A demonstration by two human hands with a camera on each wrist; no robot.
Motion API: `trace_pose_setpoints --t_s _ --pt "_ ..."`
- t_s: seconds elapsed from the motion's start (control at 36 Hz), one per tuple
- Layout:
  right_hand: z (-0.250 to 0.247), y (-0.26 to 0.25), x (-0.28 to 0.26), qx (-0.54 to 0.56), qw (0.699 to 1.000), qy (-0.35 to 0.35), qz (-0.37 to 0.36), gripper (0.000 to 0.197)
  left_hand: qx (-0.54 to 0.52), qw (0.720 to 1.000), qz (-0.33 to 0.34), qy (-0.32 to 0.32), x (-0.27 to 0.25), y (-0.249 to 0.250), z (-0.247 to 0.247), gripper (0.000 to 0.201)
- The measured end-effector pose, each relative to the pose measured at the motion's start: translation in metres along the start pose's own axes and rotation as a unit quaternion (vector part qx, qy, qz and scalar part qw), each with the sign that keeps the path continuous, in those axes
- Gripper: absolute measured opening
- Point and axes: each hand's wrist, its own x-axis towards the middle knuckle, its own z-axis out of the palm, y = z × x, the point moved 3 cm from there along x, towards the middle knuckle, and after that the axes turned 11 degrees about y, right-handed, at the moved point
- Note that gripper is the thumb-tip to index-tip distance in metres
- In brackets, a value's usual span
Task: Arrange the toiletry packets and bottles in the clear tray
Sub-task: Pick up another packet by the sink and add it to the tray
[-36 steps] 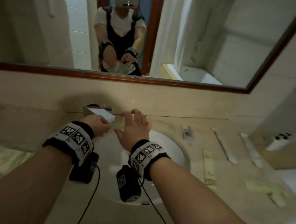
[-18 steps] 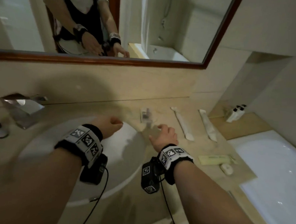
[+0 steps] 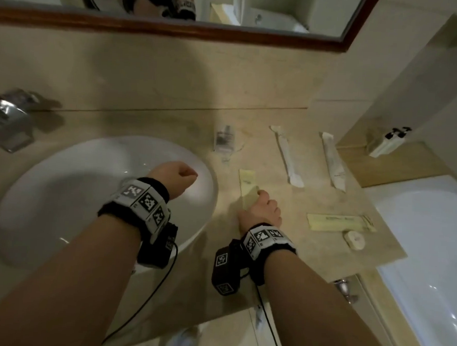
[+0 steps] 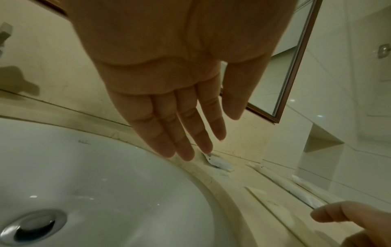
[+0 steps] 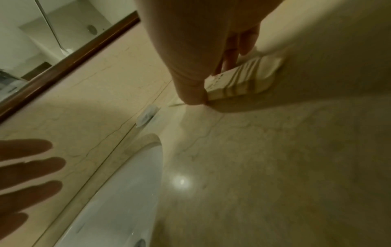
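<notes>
My right hand [image 3: 259, 201] is down on the marble counter just right of the sink and pinches one end of a flat pale yellow packet [image 3: 246, 183]. The right wrist view shows thumb and fingers closed on that striped packet [image 5: 243, 80]. My left hand [image 3: 180, 176] hovers over the basin, holding nothing, its fingers [image 4: 186, 133] straight. More items lie on the counter: a small clear packet [image 3: 224, 139], two long white packets [image 3: 287, 155] [image 3: 332, 160], a yellow packet [image 3: 339, 223] and a round soap [image 3: 354, 240]. Small white bottles [image 3: 387, 141] lie at the far right. I cannot make out a clear tray.
The white sink [image 3: 59, 202] fills the left side, with a chrome faucet [image 3: 5, 121] behind it. A bathtub [image 3: 432, 238] borders the counter on the right. A framed mirror [image 3: 177, 30] runs along the wall. The bottles sit on a wooden ledge [image 3: 399, 167].
The view swung right and down from the faucet to the counter. My right hand moved right past the sink and took hold of the yellow packet. My left hand came back over the basin.
</notes>
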Motion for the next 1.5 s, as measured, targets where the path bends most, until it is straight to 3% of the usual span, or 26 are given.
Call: trace_pose_setpoints --t_s 0.22,0.36,0.47,0.61,0.72,0.92,1.03,1.19,1.39,1.5 --pt "-0.008 0.004 0.004 0.006 0.999 -0.038 0.018 0.051 -0.020 1.000 -0.021 0.009 -0.006 -0.010 0.001 0.033" --pt "-0.025 -0.006 0.002 0.097 0.992 -0.062 -0.049 0.037 -0.062 0.997 -0.044 0.021 -0.009 -0.019 -0.003 0.034" --pt "-0.036 -0.030 -0.011 0.200 0.973 -0.065 -0.098 0.026 -0.154 0.984 -0.083 0.039 -0.014 -0.026 -0.008 0.043" --pt "-0.044 -0.066 -0.037 0.280 0.941 -0.113 -0.155 0.027 -0.292 0.946 -0.122 0.066 -0.021 -0.037 -0.021 0.058" --pt "-0.046 -0.094 -0.062 0.248 0.926 -0.143 -0.247 0.032 -0.377 0.910 -0.149 0.082 -0.030 -0.055 -0.040 0.051" --pt "-0.030 -0.145 -0.106 0.194 0.905 -0.166 -0.339 0.029 -0.391 0.892 -0.153 0.168 -0.056 -0.110 -0.084 0.042" --pt "-0.017 -0.177 -0.139 0.204 0.887 -0.185 -0.370 0.033 -0.436 0.854 -0.179 0.221 -0.074 -0.151 -0.111 0.039" --pt "0.004 -0.228 -0.201 0.089 0.845 -0.188 -0.493 0.047 -0.476 0.800 -0.218 0.294 -0.113 -0.216 -0.160 0.026" --pt "0.038 -0.289 -0.279 0.091 0.807 -0.188 -0.553 0.036 -0.482 0.755 -0.264 0.357 -0.159 -0.291 -0.217 0.042" --pt "0.059 -0.322 -0.324 0.076 0.791 -0.188 -0.577 0.035 -0.493 0.727 -0.274 0.391 -0.179 -0.338 -0.244 0.033"
